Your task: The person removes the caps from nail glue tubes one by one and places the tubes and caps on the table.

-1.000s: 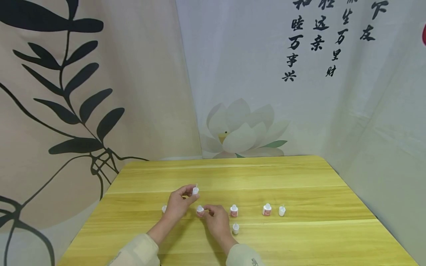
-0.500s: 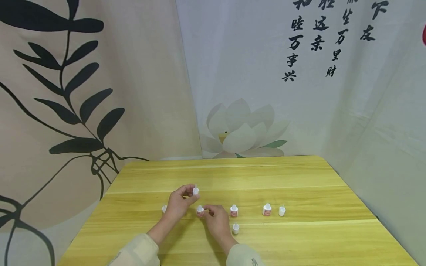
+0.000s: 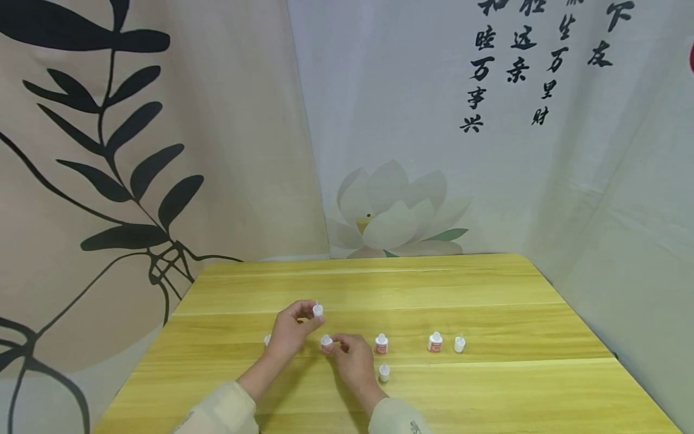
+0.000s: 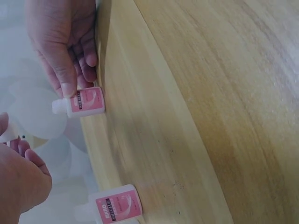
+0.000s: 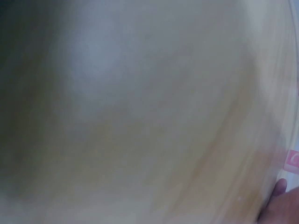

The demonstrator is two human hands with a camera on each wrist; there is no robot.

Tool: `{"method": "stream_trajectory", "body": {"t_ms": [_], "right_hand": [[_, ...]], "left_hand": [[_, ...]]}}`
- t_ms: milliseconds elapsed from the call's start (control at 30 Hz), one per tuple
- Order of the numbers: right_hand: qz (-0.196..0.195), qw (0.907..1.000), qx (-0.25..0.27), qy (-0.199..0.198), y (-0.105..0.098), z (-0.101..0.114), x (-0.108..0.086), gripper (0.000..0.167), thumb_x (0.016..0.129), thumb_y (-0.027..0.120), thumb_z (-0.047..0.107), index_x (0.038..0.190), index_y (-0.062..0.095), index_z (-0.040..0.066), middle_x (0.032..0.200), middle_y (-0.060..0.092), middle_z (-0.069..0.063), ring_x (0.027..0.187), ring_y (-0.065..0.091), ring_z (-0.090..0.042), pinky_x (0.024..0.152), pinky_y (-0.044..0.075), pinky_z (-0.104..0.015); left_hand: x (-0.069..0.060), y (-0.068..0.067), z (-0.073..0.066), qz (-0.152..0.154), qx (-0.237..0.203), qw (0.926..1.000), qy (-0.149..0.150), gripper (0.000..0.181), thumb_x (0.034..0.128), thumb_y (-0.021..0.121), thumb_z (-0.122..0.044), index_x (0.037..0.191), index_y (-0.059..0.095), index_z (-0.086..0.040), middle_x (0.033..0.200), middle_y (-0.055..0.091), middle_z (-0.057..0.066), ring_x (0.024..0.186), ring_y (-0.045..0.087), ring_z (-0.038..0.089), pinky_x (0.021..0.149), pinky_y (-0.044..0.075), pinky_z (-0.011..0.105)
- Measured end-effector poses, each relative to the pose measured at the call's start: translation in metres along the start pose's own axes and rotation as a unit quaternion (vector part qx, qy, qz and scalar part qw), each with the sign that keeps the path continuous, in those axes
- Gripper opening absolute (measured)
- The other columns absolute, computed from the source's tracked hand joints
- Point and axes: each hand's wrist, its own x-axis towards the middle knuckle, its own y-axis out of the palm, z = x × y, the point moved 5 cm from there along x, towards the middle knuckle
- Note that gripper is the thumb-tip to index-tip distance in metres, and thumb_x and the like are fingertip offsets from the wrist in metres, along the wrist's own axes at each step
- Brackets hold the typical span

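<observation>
My left hand (image 3: 289, 330) pinches a small white cap (image 3: 318, 310) above the table, a thin tip pointing up from it. In the left wrist view, part of the left hand (image 4: 21, 179) and the cap (image 4: 9, 134) show at the left edge. My right hand (image 3: 353, 360) pinches a nail glue bottle (image 4: 88, 102), which stands on the table with a pink label and white nozzle end. The right wrist view is mostly blurred; a bit of the pink label of a bottle (image 5: 292, 161) and part of a hand (image 5: 283, 209) show at its right edge.
Two more nail glue bottles (image 3: 382, 344) (image 3: 435, 342) stand right of the hands. One white cap (image 3: 459, 344) lies beyond them, another cap (image 3: 384, 374) nearer the front. My left wrist partly hides a white item (image 3: 267, 340). A printed curtain (image 3: 412, 120) hangs behind the wooden table (image 3: 520, 398).
The left hand has shifted very slightly up and left with the cap. The right hand and its bottle stay in place.
</observation>
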Motion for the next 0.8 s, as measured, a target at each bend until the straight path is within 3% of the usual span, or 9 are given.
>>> {"method": "stream_trajectory", "body": {"t_ms": [500,800], "right_hand": [[0.009,0.9996,0.026,0.009,0.0,0.004,-0.003,0.009,0.089,0.073,0.023,0.093,0.077,0.016,0.104,0.063,-0.003,0.09,0.053,-0.017,0.076,0.045,-0.035],[0.001,0.9998,0.019,0.011,0.0,0.005,-0.003,0.007,0.089,0.074,0.023,0.09,0.077,0.016,0.102,0.064,-0.002,0.09,0.053,-0.016,0.078,0.045,-0.037]], "left_hand": [[-0.016,-0.003,-0.009,0.017,-0.003,0.9998,-0.003,0.023,0.0874,0.077,-0.014,0.109,0.069,-0.008,0.096,0.064,0.003,0.094,0.056,0.018,0.08,0.046,0.028],[-0.024,-0.005,-0.004,0.014,0.009,0.9999,0.004,0.023,0.0854,0.078,-0.012,0.106,0.071,-0.006,0.092,0.065,0.002,0.091,0.057,0.017,0.075,0.047,0.026]]}}
